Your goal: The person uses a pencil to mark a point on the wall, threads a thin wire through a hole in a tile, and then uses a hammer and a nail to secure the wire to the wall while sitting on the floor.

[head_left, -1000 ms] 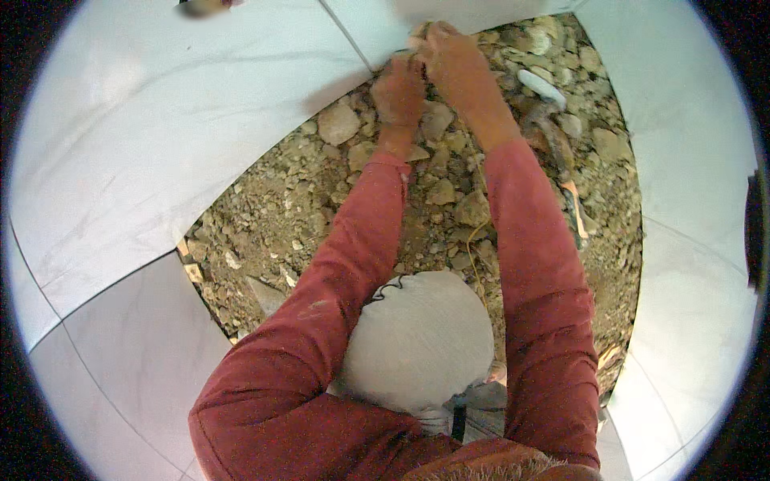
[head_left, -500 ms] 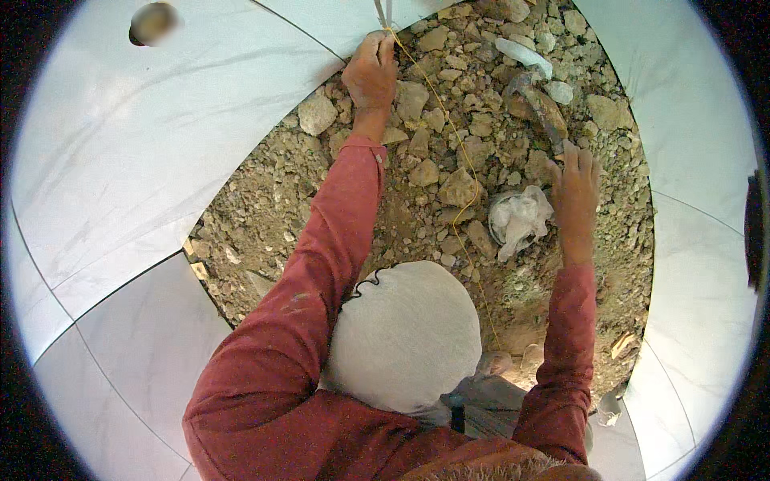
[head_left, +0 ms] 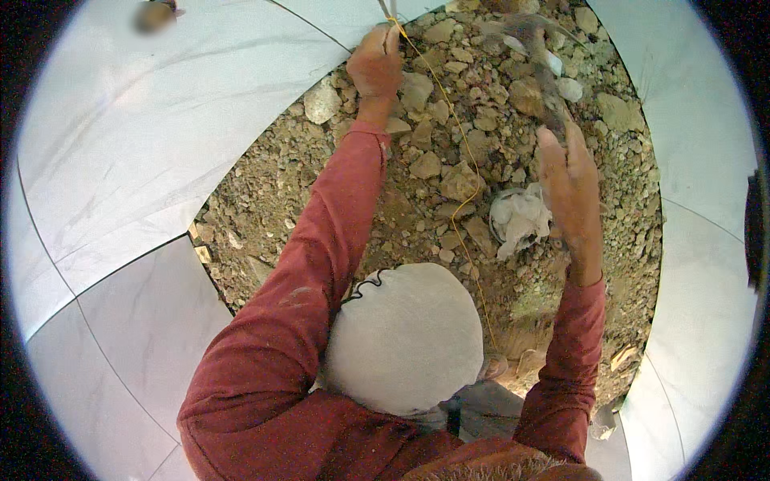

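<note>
My left hand (head_left: 377, 68) is closed around the lower part of a thin metal rod (head_left: 384, 8) at the tile edge, its foot hidden by my fingers. A yellow string (head_left: 468, 152) is looped at the rod and runs back over the rubble toward my foot. My right hand (head_left: 573, 188) grips the end of a hammer (head_left: 547, 84). Its handle points away from me, and the head, smeared by motion, is above the stones at the far side. Just left of that wrist lies a crumpled whitish plastic bag (head_left: 520, 218).
Broken stones and soil (head_left: 425, 204) fill the gap between large white marbled tiles (head_left: 176, 136) on the left and more tiles (head_left: 698, 280) on the right. A dark round object (head_left: 155, 16) rests on the far left tile. My pale-clothed knee (head_left: 405, 337) is in front of me.
The hammer has swung away from me, its head now farther off and blurred. My right hand has turned with it. My left hand stays at the rod; the view has shifted slightly.
</note>
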A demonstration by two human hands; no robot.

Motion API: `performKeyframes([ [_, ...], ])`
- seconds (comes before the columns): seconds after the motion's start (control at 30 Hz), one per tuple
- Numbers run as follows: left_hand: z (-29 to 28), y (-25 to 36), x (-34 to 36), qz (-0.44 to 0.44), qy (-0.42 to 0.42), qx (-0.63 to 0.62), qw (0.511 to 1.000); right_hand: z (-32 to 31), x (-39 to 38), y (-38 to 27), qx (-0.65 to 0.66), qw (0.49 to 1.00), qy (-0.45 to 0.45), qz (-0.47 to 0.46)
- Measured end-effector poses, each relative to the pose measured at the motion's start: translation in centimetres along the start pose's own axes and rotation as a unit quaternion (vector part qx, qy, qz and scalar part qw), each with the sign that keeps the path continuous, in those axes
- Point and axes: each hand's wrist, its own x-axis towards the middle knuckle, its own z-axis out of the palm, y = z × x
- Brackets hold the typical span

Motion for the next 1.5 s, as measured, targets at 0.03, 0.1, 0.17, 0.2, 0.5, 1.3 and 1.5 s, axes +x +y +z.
performKeyframes([
  [0.03,0.3,-0.1,0.0,0.011,-0.001,0.007,1.0,0.4,0.5,-1.0,-0.012,0.999,0.004,-0.037],
  [0.1,0.7,-0.4,0.1,0.031,-0.004,0.024,0.999,1.0,1.4,-3.4,-0.041,0.993,0.016,-0.111],
  [0.17,0.5,0.4,0.2,0.012,-0.003,-0.023,1.0,1.1,2.0,-6.3,-0.079,0.98,0.032,-0.178],
  [0.2,0.5,1.4,0.3,0.005,-0.009,-0.027,1.0,1.0,2.0,-7.9,-0.078,0.978,0.049,-0.187],
  [0.5,0.2,0.4,-0.1,-0.026,-0.034,0.02,0.999,2.2,4.3,-10.7,-0.239,0.935,0.038,-0.258],
  [1.3,0.4,0.0,0.0,-0.02,-0.018,-0.029,0.999,2.1,2.6,-12.4,-0.164,0.965,0.09,-0.184],
  [1.5,0.0,0.7,0.2,-0.047,-0.048,-0.012,0.998,1.9,3.8,-11.1,-0.267,0.95,0.043,-0.156],
])
